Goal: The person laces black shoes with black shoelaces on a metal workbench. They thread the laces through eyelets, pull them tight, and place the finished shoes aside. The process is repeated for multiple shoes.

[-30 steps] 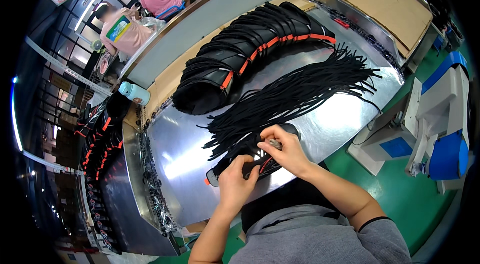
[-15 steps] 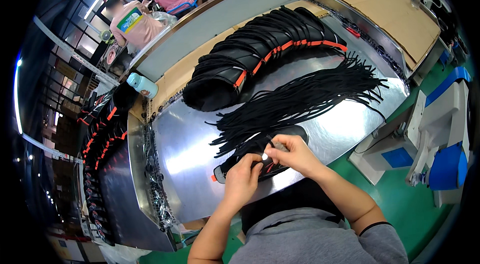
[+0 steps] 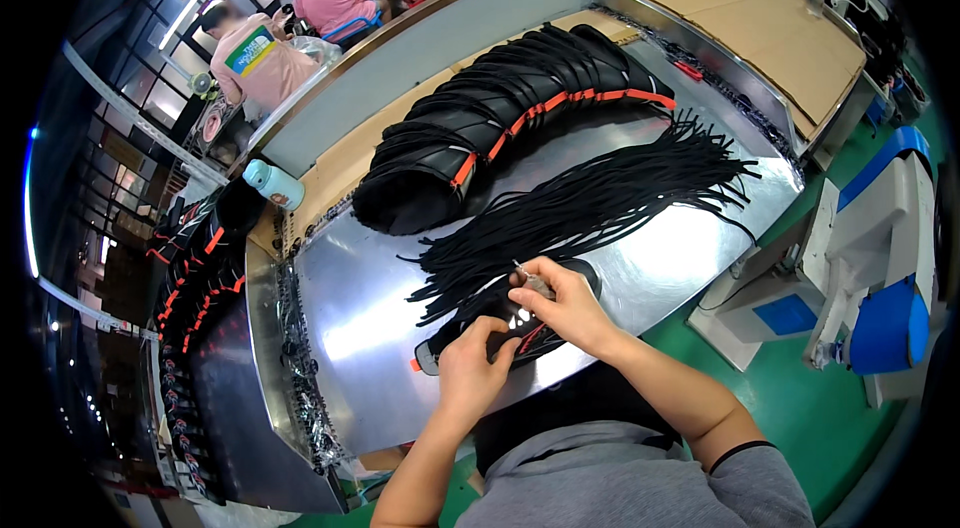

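Observation:
A black shoe upper with orange trim and a grey end lies at the table's near edge, partly hidden by my hands. My left hand is closed at its left part, thumb and forefinger pinching its edge. Above it, my right hand grips a small hand tool with a greyish handle and a thin metal tip pointing up and left. Just beyond lies a loose bundle of black laces, touching or overlapping the upper's far side; I cannot tell which.
A long curved row of nested black uppers with orange strips lies farther back. A light-blue bottle stands at the far left. More uppers hang left of the metal table. A grey-and-blue machine stands at right. Two seated people in pink work beyond the partition.
My hands have moved apart a little. My right fingers have drawn up and away from my left ones, and the tool's metal tip now shows. The whole view has shifted slightly.

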The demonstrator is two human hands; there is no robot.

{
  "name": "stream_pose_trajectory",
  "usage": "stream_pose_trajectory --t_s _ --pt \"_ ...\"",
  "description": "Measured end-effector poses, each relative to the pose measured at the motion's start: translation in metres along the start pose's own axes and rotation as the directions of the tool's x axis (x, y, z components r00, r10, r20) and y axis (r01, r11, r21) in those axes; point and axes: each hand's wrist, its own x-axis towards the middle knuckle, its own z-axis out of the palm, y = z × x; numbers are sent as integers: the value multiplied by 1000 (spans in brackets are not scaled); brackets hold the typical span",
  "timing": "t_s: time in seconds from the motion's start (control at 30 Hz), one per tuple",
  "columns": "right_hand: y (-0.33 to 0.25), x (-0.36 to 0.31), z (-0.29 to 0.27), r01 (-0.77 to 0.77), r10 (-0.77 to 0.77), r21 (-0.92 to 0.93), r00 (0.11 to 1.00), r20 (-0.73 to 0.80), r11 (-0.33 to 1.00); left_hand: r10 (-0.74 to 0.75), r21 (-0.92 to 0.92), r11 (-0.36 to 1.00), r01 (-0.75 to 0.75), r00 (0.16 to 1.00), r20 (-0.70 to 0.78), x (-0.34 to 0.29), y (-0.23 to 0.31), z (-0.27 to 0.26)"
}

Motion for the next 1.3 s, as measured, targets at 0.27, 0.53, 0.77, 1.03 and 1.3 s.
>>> stream_pose_trajectory --t_s 0.27,0.53,0.77,1.03,1.3 --pt "2 -61 -12 6 43 -301 987 156 954 -72 -17 997 72 997 -12 2 5 1" --pt "7 -59 -7 23 14 -284 992 128 959 -69 -35 997 68 997 -21 1 8 -1" --pt "29 -53 17 35 -36 -483 999 8 875 382 57 924 -378 919 -94 -18 2 17" --pt "-21 -47 -51 -54 292 -604 907 304 796 232 -60 970 -234 972 -43 -21 3 5" --pt "31 8 -40 198 -226 -301 972 -64 933 -168 -252 723 644 517 839 35 3 -47"
